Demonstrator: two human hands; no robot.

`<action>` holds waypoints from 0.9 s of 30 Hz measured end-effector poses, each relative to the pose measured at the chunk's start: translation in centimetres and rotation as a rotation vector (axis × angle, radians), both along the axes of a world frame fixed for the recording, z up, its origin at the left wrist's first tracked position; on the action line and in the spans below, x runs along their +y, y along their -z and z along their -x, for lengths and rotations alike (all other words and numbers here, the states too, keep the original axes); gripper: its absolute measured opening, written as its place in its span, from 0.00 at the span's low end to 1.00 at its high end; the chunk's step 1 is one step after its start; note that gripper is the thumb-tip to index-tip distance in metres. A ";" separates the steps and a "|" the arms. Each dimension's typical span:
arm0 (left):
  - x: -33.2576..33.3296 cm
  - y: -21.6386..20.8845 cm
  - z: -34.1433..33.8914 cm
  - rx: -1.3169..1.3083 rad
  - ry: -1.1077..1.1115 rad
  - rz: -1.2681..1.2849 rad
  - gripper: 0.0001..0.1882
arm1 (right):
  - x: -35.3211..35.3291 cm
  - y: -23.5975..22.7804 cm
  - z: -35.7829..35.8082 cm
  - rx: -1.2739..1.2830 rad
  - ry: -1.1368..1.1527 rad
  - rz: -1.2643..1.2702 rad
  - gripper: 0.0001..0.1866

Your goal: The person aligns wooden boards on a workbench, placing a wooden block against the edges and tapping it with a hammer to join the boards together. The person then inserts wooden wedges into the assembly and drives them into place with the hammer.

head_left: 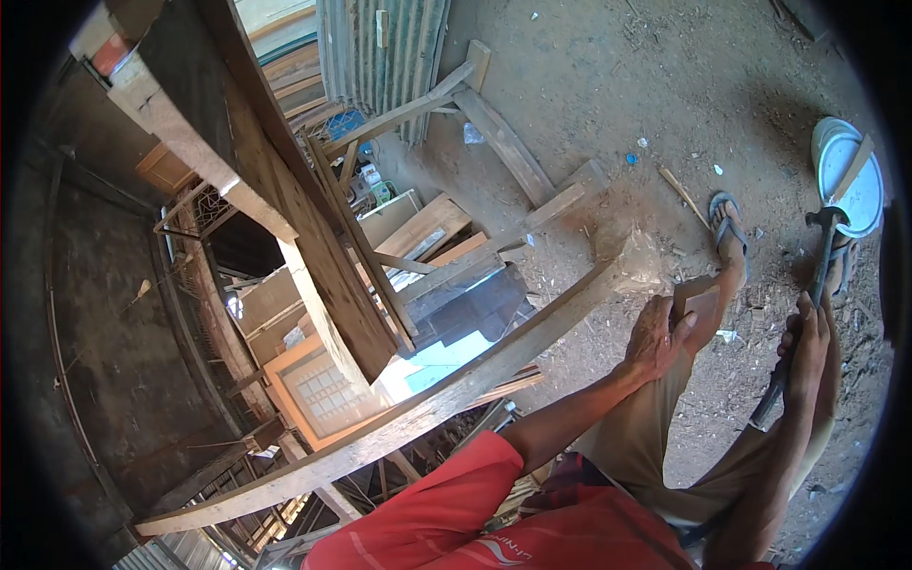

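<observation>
My left hand (pixel 654 344) is closed on a small flat wooden block (pixel 698 300), held above my bent leg. In my right hand (pixel 804 347) is a hammer (pixel 825 255), its dark handle running up through my fist and its head pointing away from me. From this view the hammer head overlaps the edge of a whitish bucket or lid (pixel 863 217). A narrow strip of wood (pixel 852 171) lies across that round thing. The palm side of my left hand is hidden.
Just left of my left hand, a long wooden beam (pixel 399 418) curves across the view. Behind it stand a timber frame (pixel 503 142), planks (pixel 418 233) and corrugated sheets (pixel 380 57). A thin stick (pixel 684 197) lies on the littered dirt floor (pixel 608 85) near my sandalled foot (pixel 730 228).
</observation>
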State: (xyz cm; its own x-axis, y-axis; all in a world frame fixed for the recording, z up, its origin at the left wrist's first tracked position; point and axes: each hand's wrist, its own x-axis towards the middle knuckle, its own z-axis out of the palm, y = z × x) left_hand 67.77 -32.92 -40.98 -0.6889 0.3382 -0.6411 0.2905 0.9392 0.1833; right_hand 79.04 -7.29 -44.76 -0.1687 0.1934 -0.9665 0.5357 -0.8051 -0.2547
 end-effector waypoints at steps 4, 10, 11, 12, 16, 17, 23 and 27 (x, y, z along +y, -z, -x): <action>-0.6 -1.9 -1.1 0.097 0.008 -0.018 0.31 | -1.4 0.7 0.3 0.021 -0.219 -0.042 0.18; -0.8 -7.9 -3.3 -0.027 -0.154 -0.238 0.26 | -5.2 -1.7 -3.7 0.107 -0.078 0.012 0.15; -1.1 -9.8 -3.2 -0.011 -0.041 -0.276 0.26 | -4.9 -3.6 -3.7 0.112 -0.078 0.022 0.16; -0.4 -11.9 -3.1 -0.006 0.016 -0.329 0.25 | -4.5 -3.8 -5.3 0.108 -0.038 0.044 0.15; 1.5 -21.4 -1.2 -0.083 -0.111 -0.595 0.23 | -1.9 -8.2 -8.7 0.138 0.060 -0.069 0.20; 1.7 -22.5 -1.2 -0.087 -0.111 -0.650 0.23 | -1.4 -7.0 -12.3 0.048 -0.002 -0.150 0.20; -1.3 -31.3 2.7 0.049 -0.100 -0.888 0.30 | 3.9 -19.7 -9.5 -0.106 -0.148 -0.266 0.24; -2.3 -38.3 7.7 0.140 -0.108 -1.056 0.22 | 3.6 -25.8 -7.8 -0.078 -0.175 -0.386 0.22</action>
State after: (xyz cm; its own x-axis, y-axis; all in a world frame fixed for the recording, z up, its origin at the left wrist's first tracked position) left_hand 60.08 -35.27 -2.70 -0.7933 0.6082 0.0276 0.2964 0.3463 0.8901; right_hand 86.86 -3.64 -18.92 -0.1605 0.5183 -0.8400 0.6856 -0.5537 -0.4726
